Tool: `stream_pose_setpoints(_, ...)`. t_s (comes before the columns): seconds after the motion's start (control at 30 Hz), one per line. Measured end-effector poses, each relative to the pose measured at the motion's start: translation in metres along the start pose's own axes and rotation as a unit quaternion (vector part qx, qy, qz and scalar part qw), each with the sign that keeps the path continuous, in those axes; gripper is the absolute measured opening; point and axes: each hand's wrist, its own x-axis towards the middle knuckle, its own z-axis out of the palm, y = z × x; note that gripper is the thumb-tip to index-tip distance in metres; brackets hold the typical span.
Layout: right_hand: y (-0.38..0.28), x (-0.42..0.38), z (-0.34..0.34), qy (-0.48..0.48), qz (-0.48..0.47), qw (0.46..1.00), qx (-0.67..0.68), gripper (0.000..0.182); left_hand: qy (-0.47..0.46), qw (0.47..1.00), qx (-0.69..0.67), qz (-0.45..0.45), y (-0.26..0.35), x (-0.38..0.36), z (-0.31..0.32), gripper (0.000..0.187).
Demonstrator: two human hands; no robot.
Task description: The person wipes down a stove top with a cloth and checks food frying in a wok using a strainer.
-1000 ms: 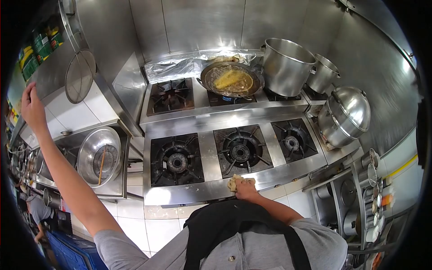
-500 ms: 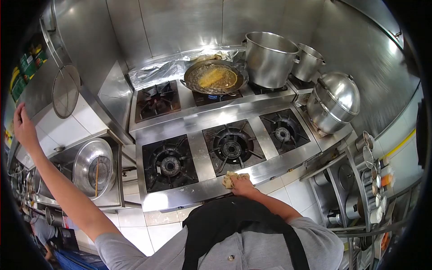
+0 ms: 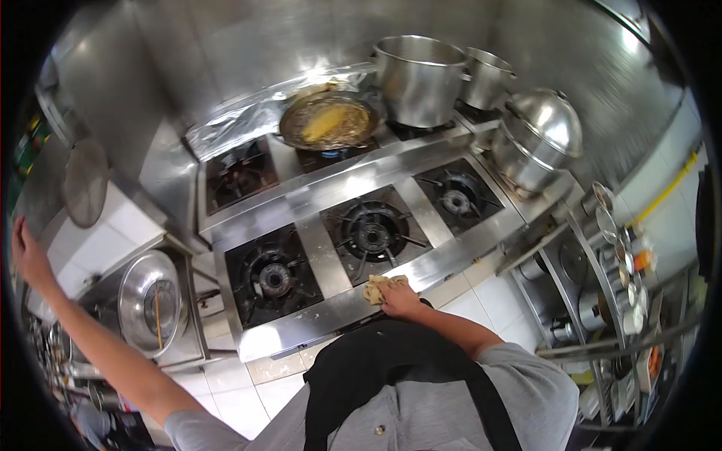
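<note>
My right hand (image 3: 401,299) is closed on a crumpled, yellowish cloth (image 3: 378,289), pressed against the steel front edge of the stove (image 3: 342,303). Just behind it is the middle front burner (image 3: 372,237), with no pan on it. My left hand (image 3: 31,261) is raised at the far left with its arm stretched out. Its fingers point upward and hold nothing that I can see. A round mesh strainer (image 3: 85,184) hangs close to that hand. On a lit back burner, a wok (image 3: 292,126) holds a yellow piece of food (image 3: 327,122) in bubbling oil.
A large steel pot (image 3: 421,86), a smaller pot (image 3: 485,79) and a domed-lid steamer (image 3: 541,139) stand at the back right. A metal basin (image 3: 135,301) with a wooden stick is at left. Shelves with pans (image 3: 575,259) flank the right side. Another person (image 3: 94,425) is at lower left.
The view has turned and tilted, so the stove appears slanted. My right hand is still on the cloth at the stove's front edge. My left hand remains raised, lower in the view.
</note>
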Motion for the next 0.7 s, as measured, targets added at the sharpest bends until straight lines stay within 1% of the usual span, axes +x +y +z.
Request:
stream_pose_setpoints(0.07,0.003,-0.003,0.0,0.002,-0.034,0.999,-0.016,0.053,0.01,1.0,0.005,0.008,0.018,-0.003,-0.001,0.026)
stream_pose_setpoints(0.1,0.006,-0.004,0.001,0.01,-0.009,1.0,-0.013,0.053,0.017,1.0,0.013,0.009,0.035,-0.005,-0.003,0.026)
stream_pose_setpoints(0.17,0.008,-0.004,0.005,0.015,-0.048,0.999,-0.011,0.055,0.028,1.0,0.009,0.004,0.061,-0.006,-0.009,0.025)
stream_pose_setpoints(0.27,0.006,-0.006,0.004,0.021,-0.036,0.999,-0.021,0.052,0.035,0.999,0.009,-0.004,0.081,-0.009,-0.02,0.025)
stream_pose_setpoints(0.3,0.007,-0.008,0.006,0.04,-0.038,0.998,-0.019,0.051,0.034,0.999,0.009,-0.005,0.087,-0.009,-0.022,0.025)
stream_pose_setpoints(0.37,0.007,-0.007,0.007,0.036,-0.033,0.999,-0.016,0.051,0.026,1.0,0.01,-0.009,0.087,-0.01,-0.022,0.025)
stream_pose_setpoints(0.47,0.006,-0.01,0.006,0.04,-0.031,0.999,-0.007,0.051,0.033,0.999,-0.028,-0.028,0.09,-0.01,-0.022,0.026)
stream_pose_setpoints(0.53,0.006,-0.012,0.004,0.051,-0.028,0.998,-0.003,0.05,0.03,0.999,-0.029,-0.021,0.088,-0.012,-0.022,0.026)
stream_pose_setpoints(0.63,0.006,-0.011,0.007,0.041,-0.032,0.999,-0.003,0.051,0.03,0.999,-0.02,-0.011,0.086,-0.012,-0.022,0.026)
stream_pose_setpoints(0.7,0.008,-0.011,0.008,0.049,-0.041,0.998,-0.016,0.055,0.024,0.999,-0.023,-0.025,0.088,-0.013,-0.024,0.026)
